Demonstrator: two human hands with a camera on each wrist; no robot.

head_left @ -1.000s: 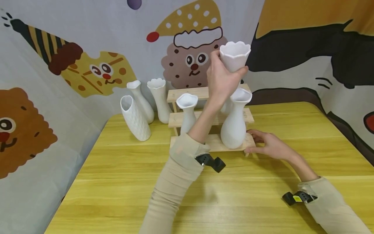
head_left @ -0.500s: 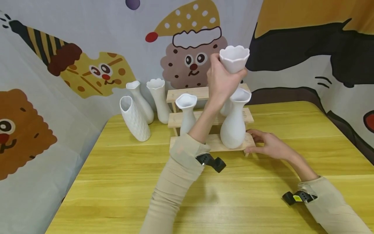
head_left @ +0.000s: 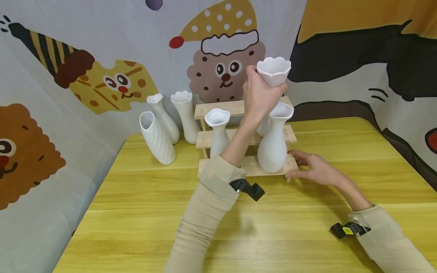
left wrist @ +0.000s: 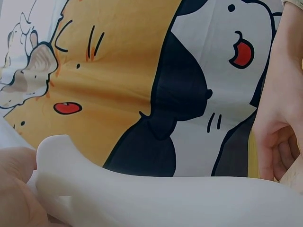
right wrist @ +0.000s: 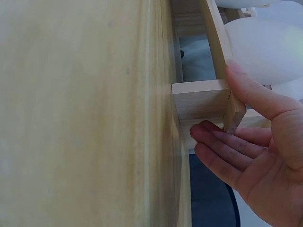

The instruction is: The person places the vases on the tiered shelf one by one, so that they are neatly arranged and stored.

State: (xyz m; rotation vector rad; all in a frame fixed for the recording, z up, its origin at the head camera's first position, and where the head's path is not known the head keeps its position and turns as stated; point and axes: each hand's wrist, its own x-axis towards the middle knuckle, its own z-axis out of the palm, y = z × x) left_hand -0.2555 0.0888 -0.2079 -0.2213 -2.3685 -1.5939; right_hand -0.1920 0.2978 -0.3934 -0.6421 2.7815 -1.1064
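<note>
My left hand [head_left: 261, 93] grips a white vase [head_left: 274, 70] with a scalloped rim, upright above the right part of a three-tier wooden display stand [head_left: 218, 109]. Its lower part is hidden behind the hand and another vase. My right hand [head_left: 315, 170] holds the right end of the stand's lowest shelf. In the right wrist view, the thumb [right wrist: 246, 85] lies on the shelf's edge with the fingers curled beneath. A pear-shaped white vase [head_left: 273, 149] stands on that shelf, close to the right hand. A wavy-rimmed vase [head_left: 218, 131] stands to the left, partly behind my forearm.
Left of the stand on the wooden table [head_left: 143, 212] are a leaning-looking textured vase [head_left: 158, 140], a narrow-necked vase [head_left: 167, 121] and a scalloped vase [head_left: 187, 119]. Another white vase [head_left: 263, 127] shows partly behind the pear-shaped one. A cartoon-printed curtain [head_left: 119, 34] hangs behind the table.
My left hand has lowered the scalloped vase slightly toward the stand. The right hand keeps its hold on the shelf end, and the other vases have stayed in place.
</note>
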